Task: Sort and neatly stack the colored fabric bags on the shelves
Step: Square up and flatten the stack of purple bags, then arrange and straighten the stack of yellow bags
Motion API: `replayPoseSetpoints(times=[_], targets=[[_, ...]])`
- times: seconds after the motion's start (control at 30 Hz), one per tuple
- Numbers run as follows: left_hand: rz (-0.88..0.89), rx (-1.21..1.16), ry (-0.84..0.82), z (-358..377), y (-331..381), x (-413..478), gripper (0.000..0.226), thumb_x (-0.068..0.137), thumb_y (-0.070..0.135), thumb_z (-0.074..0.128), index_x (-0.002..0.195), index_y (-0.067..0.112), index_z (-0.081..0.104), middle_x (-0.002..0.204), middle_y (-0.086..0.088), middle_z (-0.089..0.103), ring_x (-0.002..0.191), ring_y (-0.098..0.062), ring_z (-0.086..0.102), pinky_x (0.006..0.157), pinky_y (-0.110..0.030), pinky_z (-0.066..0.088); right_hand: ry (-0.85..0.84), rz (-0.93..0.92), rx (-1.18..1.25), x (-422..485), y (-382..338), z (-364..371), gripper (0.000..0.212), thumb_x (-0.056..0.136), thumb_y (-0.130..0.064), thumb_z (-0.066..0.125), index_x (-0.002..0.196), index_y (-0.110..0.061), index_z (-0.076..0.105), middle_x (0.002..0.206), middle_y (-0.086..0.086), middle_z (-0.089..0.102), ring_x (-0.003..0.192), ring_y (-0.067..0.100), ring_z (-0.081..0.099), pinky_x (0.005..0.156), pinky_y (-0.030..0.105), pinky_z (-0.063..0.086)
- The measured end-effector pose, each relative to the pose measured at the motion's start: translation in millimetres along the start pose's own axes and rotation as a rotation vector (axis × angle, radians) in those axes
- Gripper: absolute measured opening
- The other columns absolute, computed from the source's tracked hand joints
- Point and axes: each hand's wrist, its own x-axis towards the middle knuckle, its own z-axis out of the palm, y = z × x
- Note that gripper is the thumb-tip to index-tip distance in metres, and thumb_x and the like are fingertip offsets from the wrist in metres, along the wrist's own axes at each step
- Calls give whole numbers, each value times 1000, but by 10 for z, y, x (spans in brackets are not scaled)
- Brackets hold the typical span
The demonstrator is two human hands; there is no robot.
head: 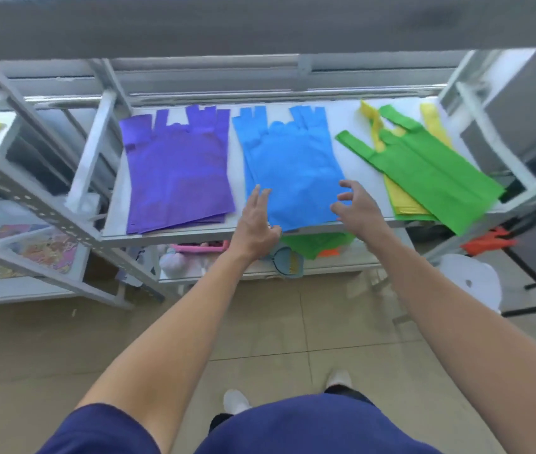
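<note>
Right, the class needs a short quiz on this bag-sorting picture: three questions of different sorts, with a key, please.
1. True or false: the green fabric bag lies squarely on a stack of its own colour.
2. The person's left grip and right grip are at the near edge of which stack on the white metal shelf?
A. purple fabric bags
B. blue fabric bags
C. yellow fabric bags
3. Fill in: the stack furthest left is ____.
Key: 1 false, it lies askew across the yellow stack; 2 B; 3 purple.
</note>
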Motion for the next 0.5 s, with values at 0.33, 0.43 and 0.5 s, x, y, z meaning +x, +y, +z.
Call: replayPoseSetpoints(times=[0.33,0.43,0.5], targets=[[-52,25,-100,1587,1353,302,83,89,10,62,162,17,24,173,-4,7,159,-20,12,126,-35,18,-27,-37,-199,486,1562,-1795,57,94,-13,64,148,-16,48,138,11,59,115,29,61,100,42,49],[-86,29,-147,1992,1589,305,83,87,9,64,161,18,26,173,-5,9,158,-21,14,127,-36,18,-82,-72,-334,714,1900,-2105,57,94,-8,63,149,-13,48,139,14,58,120,29,59,100,41,47],[-114,21,-169,2157,1693,307,81,89,11,64,160,20,27,173,-5,11,158,-22,16,127,-40,20,-133,-135,-459,859,2073,-2161,66,91,-12,68,152,-12,43,144,15,53,128,31,54,104,43,46]])
